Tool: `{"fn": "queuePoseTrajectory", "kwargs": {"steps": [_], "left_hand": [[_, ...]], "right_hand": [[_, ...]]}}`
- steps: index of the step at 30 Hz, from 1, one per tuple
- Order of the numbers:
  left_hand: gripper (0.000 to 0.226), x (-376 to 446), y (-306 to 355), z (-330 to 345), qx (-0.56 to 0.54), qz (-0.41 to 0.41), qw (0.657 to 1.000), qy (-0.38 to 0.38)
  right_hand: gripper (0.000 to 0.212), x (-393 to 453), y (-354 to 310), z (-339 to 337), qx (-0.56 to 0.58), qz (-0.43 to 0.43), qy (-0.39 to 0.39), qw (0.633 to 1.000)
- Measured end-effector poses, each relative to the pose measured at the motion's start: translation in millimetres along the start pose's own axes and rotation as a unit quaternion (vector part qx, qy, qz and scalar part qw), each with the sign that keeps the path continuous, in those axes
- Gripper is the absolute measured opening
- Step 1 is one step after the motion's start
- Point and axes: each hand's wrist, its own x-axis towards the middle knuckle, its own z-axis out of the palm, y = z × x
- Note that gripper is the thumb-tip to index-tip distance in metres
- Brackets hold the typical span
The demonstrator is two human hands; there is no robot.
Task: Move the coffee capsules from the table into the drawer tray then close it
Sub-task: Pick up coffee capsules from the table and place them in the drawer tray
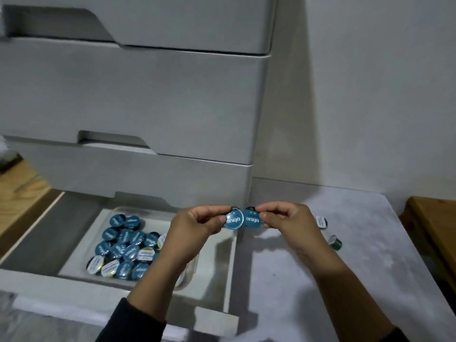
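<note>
Pinching one blue capsule [233,220] in left hand [197,224], another [252,218] in right hand [286,218], side by side, tray [212,255] just below and left, nearer left hand.

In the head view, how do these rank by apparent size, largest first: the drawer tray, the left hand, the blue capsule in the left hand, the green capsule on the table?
1. Drawer tray
2. Left hand
3. Blue capsule
4. Green capsule

The held capsule is nearer the camera, so its lead over the green one may be only apparent.
</note>
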Motion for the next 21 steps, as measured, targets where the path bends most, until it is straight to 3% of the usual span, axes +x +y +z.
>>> {"fn": "queuePoseTrajectory", "kwargs": {"steps": [11,21], "left_hand": [[0.025,17,-42,-179,0.087,-0.028,0.996,-0.024],[0.018,66,-80,-204,0.182,-0.078,0.98,-0.018]], "right_hand": [[0.022,4,6,182,-0.014,0.083,-0.001,0.996],[0.025,40,36,241,-0.096,0.169,0.078,0.978]]}}
